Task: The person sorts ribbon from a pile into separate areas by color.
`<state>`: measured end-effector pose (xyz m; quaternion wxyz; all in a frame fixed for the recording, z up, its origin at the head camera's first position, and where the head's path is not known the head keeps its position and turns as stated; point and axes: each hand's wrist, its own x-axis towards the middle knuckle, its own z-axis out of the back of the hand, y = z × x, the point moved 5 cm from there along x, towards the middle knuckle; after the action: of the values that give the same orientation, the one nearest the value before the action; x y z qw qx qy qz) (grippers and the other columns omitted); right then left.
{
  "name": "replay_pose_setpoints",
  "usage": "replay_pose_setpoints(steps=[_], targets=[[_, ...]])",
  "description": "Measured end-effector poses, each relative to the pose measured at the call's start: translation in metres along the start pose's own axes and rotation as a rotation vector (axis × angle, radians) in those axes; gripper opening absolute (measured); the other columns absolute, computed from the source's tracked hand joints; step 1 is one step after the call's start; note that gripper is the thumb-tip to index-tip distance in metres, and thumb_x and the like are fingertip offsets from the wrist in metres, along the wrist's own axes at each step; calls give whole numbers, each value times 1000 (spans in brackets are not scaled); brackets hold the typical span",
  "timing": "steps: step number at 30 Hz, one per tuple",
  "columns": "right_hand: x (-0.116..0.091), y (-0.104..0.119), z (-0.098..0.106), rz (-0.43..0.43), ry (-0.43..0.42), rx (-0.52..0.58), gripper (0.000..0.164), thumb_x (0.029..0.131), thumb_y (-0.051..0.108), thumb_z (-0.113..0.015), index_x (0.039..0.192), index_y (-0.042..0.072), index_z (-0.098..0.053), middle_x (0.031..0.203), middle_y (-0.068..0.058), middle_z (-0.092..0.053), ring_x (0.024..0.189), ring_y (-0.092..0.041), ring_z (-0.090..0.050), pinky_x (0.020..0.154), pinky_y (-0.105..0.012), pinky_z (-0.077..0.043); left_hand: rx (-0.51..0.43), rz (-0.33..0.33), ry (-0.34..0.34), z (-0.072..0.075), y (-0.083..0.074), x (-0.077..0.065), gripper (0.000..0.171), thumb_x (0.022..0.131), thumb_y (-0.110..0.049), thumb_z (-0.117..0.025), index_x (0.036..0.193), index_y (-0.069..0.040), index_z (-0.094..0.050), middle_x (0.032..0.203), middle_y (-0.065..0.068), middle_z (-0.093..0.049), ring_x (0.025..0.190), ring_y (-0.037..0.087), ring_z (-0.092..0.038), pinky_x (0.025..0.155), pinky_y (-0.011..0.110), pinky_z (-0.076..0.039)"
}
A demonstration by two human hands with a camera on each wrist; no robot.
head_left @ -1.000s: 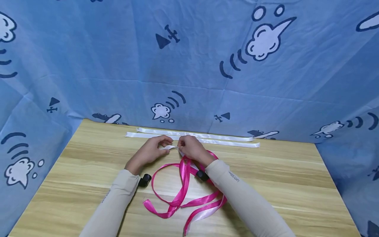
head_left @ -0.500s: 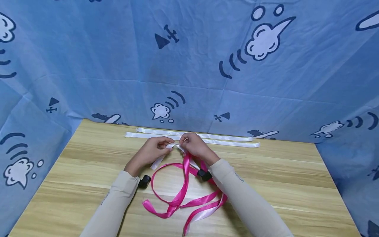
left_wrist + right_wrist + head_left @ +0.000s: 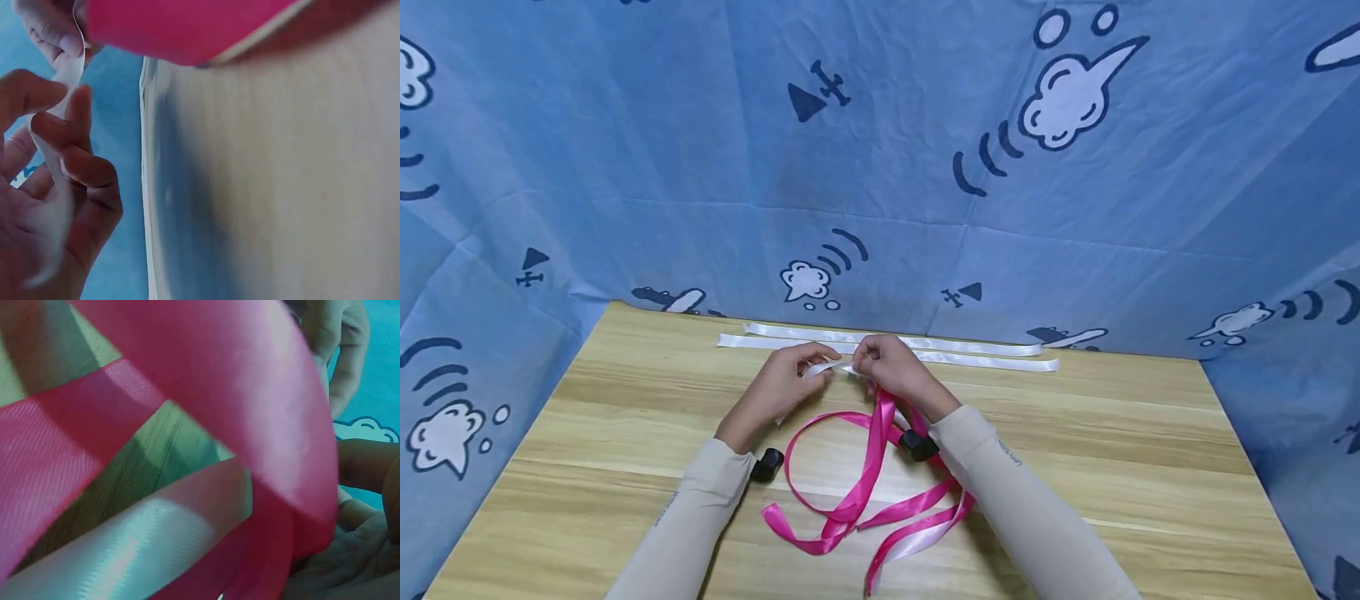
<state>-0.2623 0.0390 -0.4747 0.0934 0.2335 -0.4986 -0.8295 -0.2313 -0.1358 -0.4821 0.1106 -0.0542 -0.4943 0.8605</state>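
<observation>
My left hand [image 3: 778, 385] pinches a white satin ribbon [image 3: 70, 74] between thumb and fingers, and its loose tail trails down across the palm. Just to the right, my right hand [image 3: 897, 372] grips the same ribbon a short span away, its fingertips curled. From beneath the right hand hangs a bright pink ribbon [image 3: 874, 454], which loops down onto the table. It fills much of the right wrist view as a broad pink band [image 3: 250, 406], with a pale white strip [image 3: 131, 547] crossing below. The exact grip of the right fingertips is hidden behind the hand.
Two white ribbons [image 3: 992, 362] lie straight and side by side along the back of the wooden table [image 3: 1112, 467]. Curled pink ends [image 3: 797, 537] spread toward the front. A blue patterned cloth [image 3: 880, 167] hangs right behind the table's back edge.
My right hand has risen slightly, drawing the hanging pink ribbon up and to the right. The white tail that showed below my left hand half a second ago is now mostly hidden behind it.
</observation>
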Motion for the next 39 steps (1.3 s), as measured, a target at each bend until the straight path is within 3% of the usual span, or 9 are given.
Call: replay_pose_setpoints(steps=[7, 14, 19, 26, 33, 39], targets=[[-6, -1, 3, -28, 16, 10, 8, 100, 5, -62, 98, 1, -69, 75, -17, -61, 55, -16, -54, 49, -26, -48, -21, -1, -59, 10, 0, -6, 13, 98, -18, -75, 108, -13, -81, 106, 3, -79, 92, 14, -65, 82, 26, -52], [-15, -4, 14, 29, 92, -6, 13, 102, 12, -64, 101, 1, -72, 72, -11, -58, 60, -16, -54, 54, -26, -47, -123, 56, -98, 22, -1, -12, 17, 100, -22, -73, 105, -9, -82, 81, 12, -73, 74, 22, -60, 62, 24, -45], [-26, -4, 27, 37, 108, 16, 15, 102, 16, -67, 106, 3, -73, 76, -10, -61, 62, -18, -56, 57, -27, -50, -135, 70, -126, 31, -4, -19, 20, 100, -25, -73, 101, -7, -82, 77, 8, -73, 75, 19, -58, 63, 25, -42], [-47, -3, 44, 103, 138, 21, 15, 103, 17, -67, 106, 3, -72, 67, -5, -58, 61, -20, -58, 63, -31, -52, -193, 95, -163, 45, -6, -34, 22, 102, -24, -70, 98, -5, -82, 82, 17, -75, 81, 23, -61, 68, 25, -41], [-70, -12, 62, 74, 136, 40, 18, 103, 15, -66, 109, -1, -70, 70, -6, -58, 62, -21, -62, 65, -33, -58, -206, 58, -211, 63, -8, -53, 25, 104, -19, -67, 98, 1, -80, 74, -2, -71, 78, 10, -62, 74, 23, -49], [-87, -23, 79, 108, 114, 25, 21, 105, 16, -63, 108, -5, -68, 70, -5, -55, 63, -20, -56, 69, -38, -52, -231, 66, -237, 74, -6, -68, 28, 106, -16, -63, 102, 7, -78, 75, -12, -72, 78, 7, -63, 77, 23, -54]])
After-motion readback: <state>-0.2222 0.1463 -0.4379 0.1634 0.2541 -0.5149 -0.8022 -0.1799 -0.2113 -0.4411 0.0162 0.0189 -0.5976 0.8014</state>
